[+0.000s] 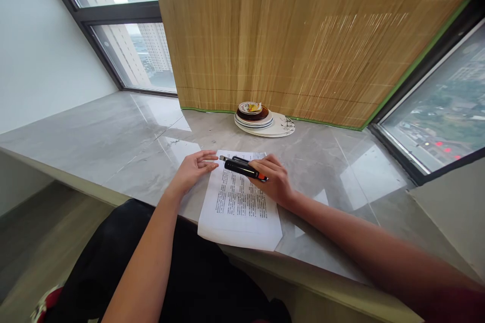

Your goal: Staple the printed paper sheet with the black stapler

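Printed sheets of paper (242, 227) lie on the grey stone ledge, their near end reaching its front edge. In my right hand (276, 176) is a black stapler (242, 167) with an orange part near the palm. The stapler is over the upper part of the sheets, its metal tip pointing left. My left hand (195, 169) rests at the upper left edge of the paper, fingers stretched out and apart. Its fingertips are close to the stapler's tip, and nothing is held in it.
Behind the paper, a stack of plates (254, 118) sits on a pale oval board (284, 126). A bamboo blind (265, 35) hangs at the back of the ledge (132, 136). Windows (136, 55) flank it. My legs in black (212, 277) are below the front edge.
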`<control>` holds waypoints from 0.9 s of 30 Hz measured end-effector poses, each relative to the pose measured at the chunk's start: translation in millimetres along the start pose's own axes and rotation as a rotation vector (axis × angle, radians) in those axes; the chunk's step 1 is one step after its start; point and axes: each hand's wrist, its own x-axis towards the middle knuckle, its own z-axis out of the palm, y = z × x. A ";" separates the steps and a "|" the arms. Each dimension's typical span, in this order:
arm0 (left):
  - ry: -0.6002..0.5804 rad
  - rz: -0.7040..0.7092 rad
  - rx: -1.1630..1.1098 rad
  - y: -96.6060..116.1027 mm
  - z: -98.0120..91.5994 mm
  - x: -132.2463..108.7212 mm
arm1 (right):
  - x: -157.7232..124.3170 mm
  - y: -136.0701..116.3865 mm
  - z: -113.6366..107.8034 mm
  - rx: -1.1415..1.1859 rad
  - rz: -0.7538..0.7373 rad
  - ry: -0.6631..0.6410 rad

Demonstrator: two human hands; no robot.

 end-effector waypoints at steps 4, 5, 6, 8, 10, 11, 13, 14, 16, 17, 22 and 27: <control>-0.156 -0.189 -0.273 4.4 -0.1 -3.4 | -7.1 -7.5 -4.7 -0.188 -0.299 -0.041; -0.177 -0.220 -0.311 5.5 0.4 -4.2 | -8.1 -9.6 -6.1 -0.228 -0.360 -0.068; -0.185 -0.244 -0.341 6.5 0.9 -4.9 | -8.5 -11.8 -7.8 -0.268 -0.412 -0.088; -0.179 -0.272 -0.389 7.7 2.0 -5.8 | -7.6 -16.8 -11.6 -0.342 -0.490 -0.094; -0.160 -0.291 -0.434 8.0 2.9 -6.1 | -5.3 -21.6 -15.5 -0.398 -0.532 -0.080; -0.155 -0.297 -0.453 8.0 3.3 -6.1 | -4.1 -23.5 -17.2 -0.419 -0.546 -0.074; -0.153 -0.313 -0.470 8.1 4.0 -5.8 | -3.0 -25.9 -19.6 -0.443 -0.588 -0.084; -0.152 -0.320 -0.470 8.1 4.4 -5.5 | -3.2 -26.3 -20.0 -0.444 -0.610 -0.092; -0.146 -0.335 -0.463 8.1 4.9 -4.4 | -4.4 -25.4 -18.4 -0.425 -0.622 -0.105; -0.137 -0.343 -0.462 7.8 4.8 -3.8 | -5.0 -24.1 -16.4 -0.402 -0.597 -0.097; 0.015 -0.310 -0.415 3.4 -0.5 -0.1 | 0.2 -11.9 -1.2 -0.184 -0.092 0.141; 0.027 -0.181 -0.325 0.2 -2.2 0.5 | 9.4 6.2 8.6 0.151 0.528 0.116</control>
